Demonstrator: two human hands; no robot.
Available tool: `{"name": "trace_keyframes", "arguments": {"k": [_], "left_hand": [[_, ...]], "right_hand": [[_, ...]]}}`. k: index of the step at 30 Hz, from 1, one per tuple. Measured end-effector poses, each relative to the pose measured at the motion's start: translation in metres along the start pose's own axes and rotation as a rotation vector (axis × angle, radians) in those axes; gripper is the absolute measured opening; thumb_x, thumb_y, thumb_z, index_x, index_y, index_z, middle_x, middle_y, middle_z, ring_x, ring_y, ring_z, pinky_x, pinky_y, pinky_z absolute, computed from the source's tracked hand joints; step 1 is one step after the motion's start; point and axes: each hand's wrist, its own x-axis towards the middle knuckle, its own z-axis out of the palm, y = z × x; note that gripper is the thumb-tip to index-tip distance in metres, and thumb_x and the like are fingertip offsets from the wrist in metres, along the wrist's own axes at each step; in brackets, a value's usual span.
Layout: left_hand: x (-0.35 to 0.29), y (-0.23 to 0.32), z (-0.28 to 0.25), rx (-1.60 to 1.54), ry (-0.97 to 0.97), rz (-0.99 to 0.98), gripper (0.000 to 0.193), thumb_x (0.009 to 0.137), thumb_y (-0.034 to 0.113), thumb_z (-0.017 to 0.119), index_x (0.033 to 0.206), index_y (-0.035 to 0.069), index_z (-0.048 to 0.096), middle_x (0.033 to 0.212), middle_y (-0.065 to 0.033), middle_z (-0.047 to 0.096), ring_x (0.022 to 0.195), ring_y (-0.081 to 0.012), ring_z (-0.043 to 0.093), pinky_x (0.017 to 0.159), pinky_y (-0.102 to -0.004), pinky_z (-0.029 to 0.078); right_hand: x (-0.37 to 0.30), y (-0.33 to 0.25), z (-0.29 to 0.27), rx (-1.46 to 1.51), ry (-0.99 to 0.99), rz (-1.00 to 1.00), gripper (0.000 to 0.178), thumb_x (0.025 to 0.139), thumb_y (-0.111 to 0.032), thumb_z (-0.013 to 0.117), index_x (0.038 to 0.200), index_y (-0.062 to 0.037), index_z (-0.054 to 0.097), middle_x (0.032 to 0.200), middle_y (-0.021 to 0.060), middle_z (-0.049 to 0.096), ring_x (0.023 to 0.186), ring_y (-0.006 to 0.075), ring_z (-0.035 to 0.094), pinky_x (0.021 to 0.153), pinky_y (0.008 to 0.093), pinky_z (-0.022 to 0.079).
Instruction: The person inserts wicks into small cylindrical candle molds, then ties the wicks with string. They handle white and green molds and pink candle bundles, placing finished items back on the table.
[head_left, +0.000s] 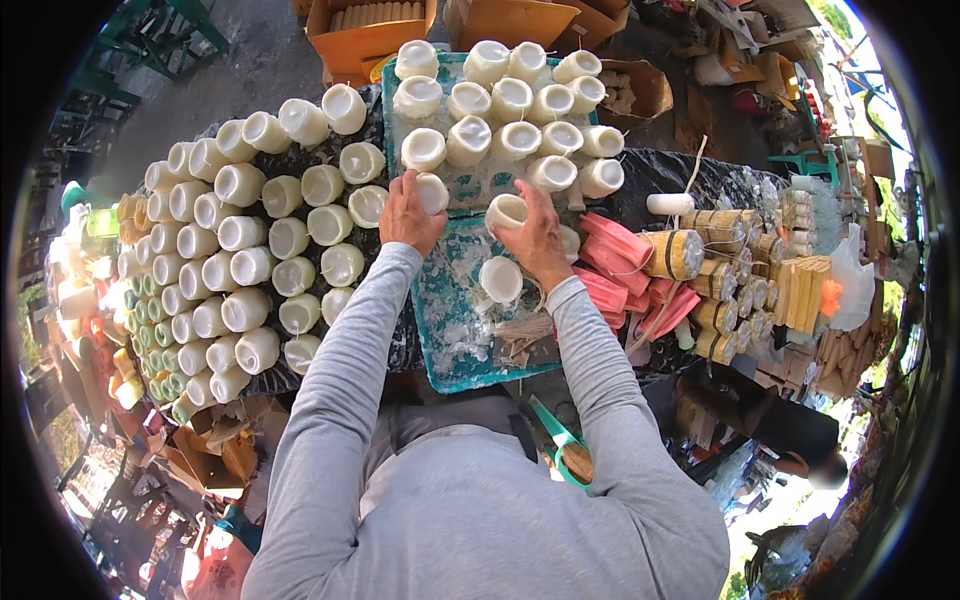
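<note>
My left hand [411, 217] is closed around the side of a white wax candle [432, 194] at the left edge of a teal tray [437, 345]. My right hand [539, 235] grips another short, wide white candle [507, 211], its hollowed top facing up. Just below, a single white candle [500, 279] rests on the wax-spattered part of the tray. Beyond my hands, several rows of white candles [470, 100] stand on the tray's far half, some with wicks showing. One more candle [568, 243] is partly hidden behind my right hand.
Many white candles [242, 233] stand in rows on black plastic to the left. Pink candles [612, 262] lie beside my right forearm, next to bundled yellowish candles [677, 254]. Cardboard boxes [365, 45] stand beyond the tray. A green-handled tool [556, 430] is near my waist.
</note>
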Motion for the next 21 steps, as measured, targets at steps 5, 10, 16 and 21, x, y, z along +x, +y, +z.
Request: {"name": "trace_keyframes", "arguments": {"k": [5,10,16,21], "left_hand": [[-0.007,0.002,-0.006,-0.003,-0.001,0.031,0.088,0.074,0.026,0.089,0.149,0.010,0.046,0.139,-0.0186,0.058,0.125,-0.0418,0.062,0.105,-0.0503,0.053],[-0.010,-0.001,-0.007,-0.021,0.046,0.068,0.087,0.076,0.024,0.089,0.150,0.009,0.044,0.140,-0.0195,0.057,0.126,-0.0422,0.061,0.105,-0.0501,0.053],[-0.061,-0.014,-0.022,-0.014,0.133,0.155,0.073,0.083,0.022,0.085,0.145,0.008,0.049,0.131,-0.0196,0.060,0.120,-0.0426,0.063,0.100,-0.0506,0.055],[-0.096,-0.014,-0.012,0.214,-0.289,0.068,0.056,0.095,0.025,0.071,0.145,0.007,0.053,0.108,-0.0172,0.071,0.097,-0.0393,0.072,0.084,-0.0505,0.058]], "right_hand": [[-0.018,0.002,-0.005,-0.031,-0.124,0.132,0.072,0.073,-0.020,0.091,0.136,-0.0033,0.061,0.128,0.0207,0.066,0.120,0.0405,0.065,0.106,0.0479,0.051],[-0.023,-0.005,-0.020,-0.001,-0.104,0.235,0.060,0.074,-0.025,0.090,0.124,-0.0013,0.065,0.121,0.0211,0.069,0.114,0.0409,0.066,0.102,0.0480,0.052],[-0.009,-0.021,-0.032,0.183,-0.262,0.256,0.054,0.074,-0.026,0.089,0.118,-0.0013,0.068,0.113,0.0202,0.072,0.107,0.0395,0.070,0.098,0.0459,0.053],[0.018,-0.023,-0.016,0.135,0.028,0.151,0.050,0.077,-0.020,0.088,0.117,0.0009,0.067,0.116,0.0211,0.072,0.107,0.0396,0.069,0.097,0.0474,0.054]]}}
